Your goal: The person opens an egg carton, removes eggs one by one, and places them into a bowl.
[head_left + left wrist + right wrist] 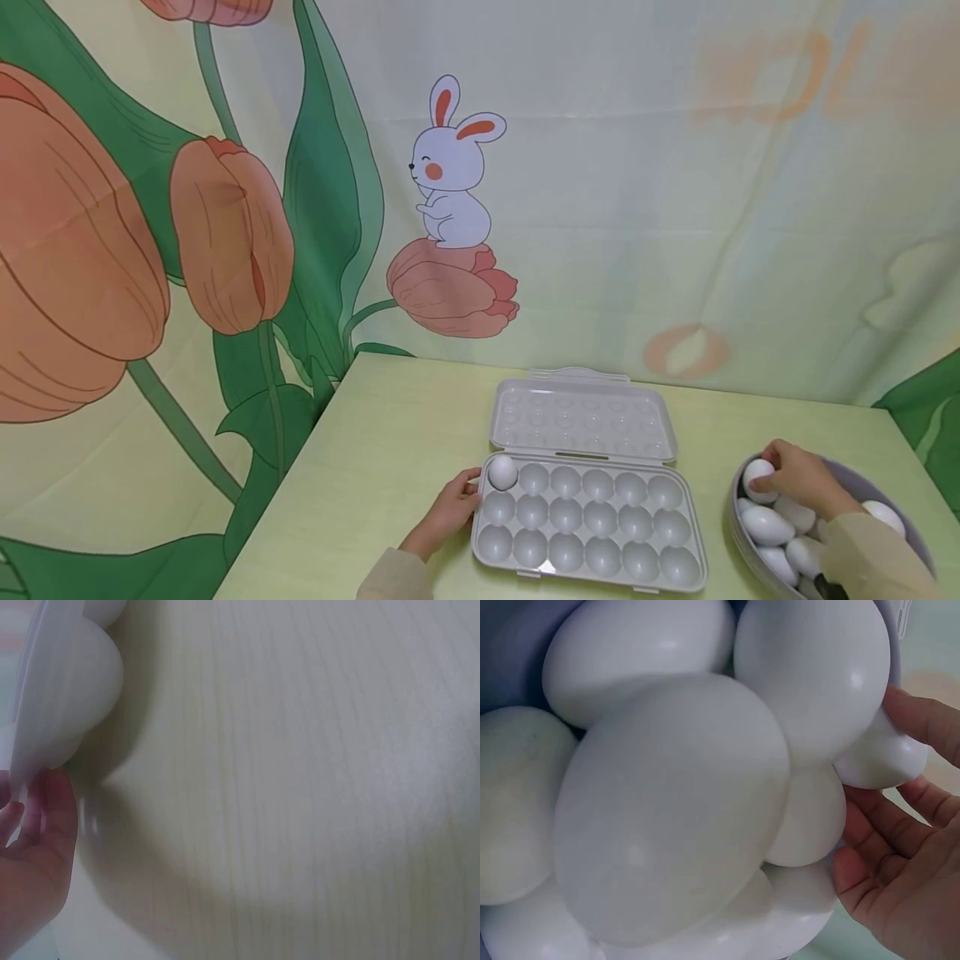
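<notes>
At the upper left of the basin [855,483], my right hand [806,482] pinches a white egg [756,477] between thumb and fingers. The right wrist view shows this egg [889,757] partly behind other eggs, with the thumb above it and the fingers below. On the table lies an opened grey plastic egg box [600,518], its rows of round cups facing up. One egg [502,472] sits in the far-left corner cup. My left hand [450,508] grips the box's left rim near that corner; in the left wrist view its fingers [56,802] reach under the rim.
Several more white eggs [767,525] are heaped in the basin, right of the box. The box's lid [585,417] lies folded back toward the printed curtain [600,208] behind the table. Pale tabletop [360,467] stretches left of the box.
</notes>
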A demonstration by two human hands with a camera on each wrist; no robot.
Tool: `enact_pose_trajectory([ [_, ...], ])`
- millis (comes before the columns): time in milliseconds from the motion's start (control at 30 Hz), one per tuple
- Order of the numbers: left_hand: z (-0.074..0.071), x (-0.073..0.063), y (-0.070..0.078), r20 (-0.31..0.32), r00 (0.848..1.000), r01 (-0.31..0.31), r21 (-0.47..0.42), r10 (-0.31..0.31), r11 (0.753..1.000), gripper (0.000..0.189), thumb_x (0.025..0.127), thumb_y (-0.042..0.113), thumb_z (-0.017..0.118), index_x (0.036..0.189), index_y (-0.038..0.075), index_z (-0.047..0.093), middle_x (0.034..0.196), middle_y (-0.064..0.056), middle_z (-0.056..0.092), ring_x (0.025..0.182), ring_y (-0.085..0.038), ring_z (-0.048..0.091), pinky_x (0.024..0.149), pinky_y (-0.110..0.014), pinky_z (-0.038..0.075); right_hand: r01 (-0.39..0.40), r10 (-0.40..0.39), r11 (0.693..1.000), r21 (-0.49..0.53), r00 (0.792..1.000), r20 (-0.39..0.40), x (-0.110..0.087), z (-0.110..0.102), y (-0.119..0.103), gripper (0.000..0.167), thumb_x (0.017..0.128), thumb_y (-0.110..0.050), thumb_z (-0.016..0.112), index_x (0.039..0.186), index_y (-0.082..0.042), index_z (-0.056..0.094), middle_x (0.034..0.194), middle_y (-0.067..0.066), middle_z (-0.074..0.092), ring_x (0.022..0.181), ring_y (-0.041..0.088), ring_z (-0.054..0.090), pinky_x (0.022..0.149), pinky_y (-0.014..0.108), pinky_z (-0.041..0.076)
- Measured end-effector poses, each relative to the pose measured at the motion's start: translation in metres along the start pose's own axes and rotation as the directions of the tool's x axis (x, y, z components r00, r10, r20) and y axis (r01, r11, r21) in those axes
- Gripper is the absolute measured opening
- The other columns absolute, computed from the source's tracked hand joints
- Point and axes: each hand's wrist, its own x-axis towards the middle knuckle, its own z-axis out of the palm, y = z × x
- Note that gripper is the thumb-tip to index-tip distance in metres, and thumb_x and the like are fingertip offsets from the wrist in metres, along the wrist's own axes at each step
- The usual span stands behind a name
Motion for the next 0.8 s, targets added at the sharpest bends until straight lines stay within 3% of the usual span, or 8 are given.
enact_pose_trajectory([
  [233,-0.001,-0.001,0.000,-0.004,1.000,0.013,-0.005,-0.013,1.000,0.044,0.085,-0.001,0.042,0.128,-0.007,0.035,0.100,-0.027,0.051,0.077,-0.019,0.055,0.058,-0.030,0.049,-0.003,0.002,1.000,0.006,0.999,0.048,0.002,-0.006,-0.005,0.054,0.071,-0.031,0.069,0.100,0.008,0.047,0.093,0.022,0.056,0.083,0.030,0.053,0.066,0.036,0.041],
  [433,-0.001,-0.002,0.002,0.002,1.000,0.011,-0.004,-0.011,1.000,0.043,0.086,-0.001,0.041,0.128,-0.006,0.035,0.100,-0.026,0.052,0.077,-0.018,0.054,0.059,-0.029,0.048,-0.005,0.005,1.000,-0.007,0.999,0.046,0.006,-0.014,-0.027,0.062,0.076,-0.038,0.062,0.112,0.008,0.043,0.105,0.031,0.051,0.089,0.040,0.052,0.065,0.041,0.044],
  [567,-0.002,-0.002,0.003,0.006,1.000,0.014,-0.008,-0.014,1.000,0.043,0.086,-0.001,0.041,0.128,-0.006,0.035,0.099,-0.024,0.052,0.076,-0.016,0.053,0.059,-0.028,0.048,0.082,-0.082,0.997,-0.009,0.996,-0.016,0.012,-0.004,-0.048,0.054,0.078,-0.036,0.061,0.111,0.005,0.047,0.106,0.029,0.051,0.090,0.039,0.052,0.065,0.041,0.044],
  [800,-0.001,-0.005,0.008,0.004,1.000,0.026,-0.009,-0.026,1.000,0.044,0.086,-0.001,0.042,0.129,-0.006,0.035,0.100,-0.024,0.051,0.077,-0.017,0.054,0.061,-0.030,0.049,0.245,-0.241,0.969,0.044,0.967,-0.087,0.025,0.037,-0.092,0.036,0.077,-0.021,0.064,0.104,0.000,0.054,0.100,0.019,0.057,0.081,0.025,0.055,0.065,0.034,0.045],
])
